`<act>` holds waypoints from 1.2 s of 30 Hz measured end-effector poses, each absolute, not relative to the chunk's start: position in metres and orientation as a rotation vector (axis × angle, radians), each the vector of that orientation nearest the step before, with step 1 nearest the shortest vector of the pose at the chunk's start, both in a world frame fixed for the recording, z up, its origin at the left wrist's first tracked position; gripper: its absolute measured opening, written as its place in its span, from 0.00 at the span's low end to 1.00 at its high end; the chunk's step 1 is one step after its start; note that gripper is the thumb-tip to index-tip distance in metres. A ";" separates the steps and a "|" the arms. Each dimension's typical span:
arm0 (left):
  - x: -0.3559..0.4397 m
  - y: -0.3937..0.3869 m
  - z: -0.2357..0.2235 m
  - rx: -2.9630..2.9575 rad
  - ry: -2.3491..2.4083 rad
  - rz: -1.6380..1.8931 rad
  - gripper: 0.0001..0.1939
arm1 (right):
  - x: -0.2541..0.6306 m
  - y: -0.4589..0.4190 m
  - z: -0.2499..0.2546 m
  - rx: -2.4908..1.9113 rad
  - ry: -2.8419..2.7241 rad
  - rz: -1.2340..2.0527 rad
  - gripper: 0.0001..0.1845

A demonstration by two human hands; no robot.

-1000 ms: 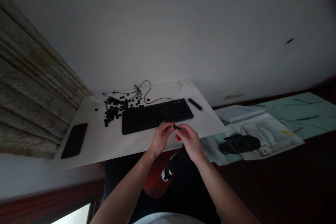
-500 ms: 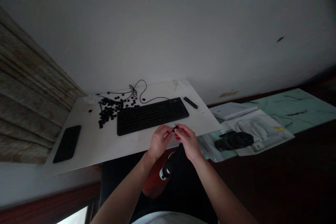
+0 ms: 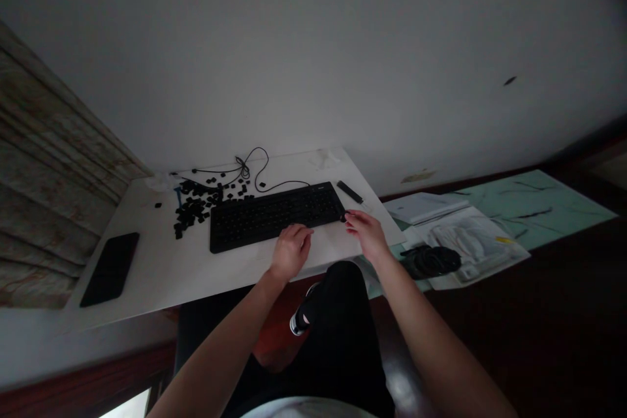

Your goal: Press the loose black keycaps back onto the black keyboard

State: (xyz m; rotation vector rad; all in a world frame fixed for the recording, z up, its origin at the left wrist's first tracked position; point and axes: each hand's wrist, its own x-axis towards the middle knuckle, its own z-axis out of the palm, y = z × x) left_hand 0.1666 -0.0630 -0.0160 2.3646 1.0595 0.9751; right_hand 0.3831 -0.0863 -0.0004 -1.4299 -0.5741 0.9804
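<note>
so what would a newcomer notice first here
The black keyboard in the middle of the white desktop catches the eye first, with the left hand at its front edge and the right hand at its right end. Just left of it lies a heap of loose black keycaps, with a black phone further left.

The scene is dim and underexposed, with a grey cast over the wall (image 3: 313,59). The only bright spot is a small, overexposed opening (image 3: 128,406) at the near left edge. The white bench (image 3: 147,274) is the lightest surface, while the floor (image 3: 514,339) at right sinks to near-black. Corners darken and wide-angle distortion bends straight edges, yet the left hand (image 3: 291,251) and right hand (image 3: 367,235) look fairly sharp.
</note>
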 end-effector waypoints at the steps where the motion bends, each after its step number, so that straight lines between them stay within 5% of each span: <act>1: 0.169 -0.057 -0.016 2.403 1.097 0.939 0.10 | 0.395 -0.078 0.000 -1.451 -0.591 1.004 0.24; 15: 0.215 -0.035 -0.026 2.224 1.047 0.993 0.10 | 0.417 -0.048 0.006 -1.497 -0.684 1.188 0.18; 21: 0.233 -0.030 -0.024 2.015 0.899 0.962 0.24 | 0.409 -0.058 0.010 -1.463 -0.770 1.274 0.21; 36: 0.239 -0.051 -0.027 2.001 0.957 0.968 0.21 | 0.393 -0.095 0.014 -1.450 -0.770 1.276 0.21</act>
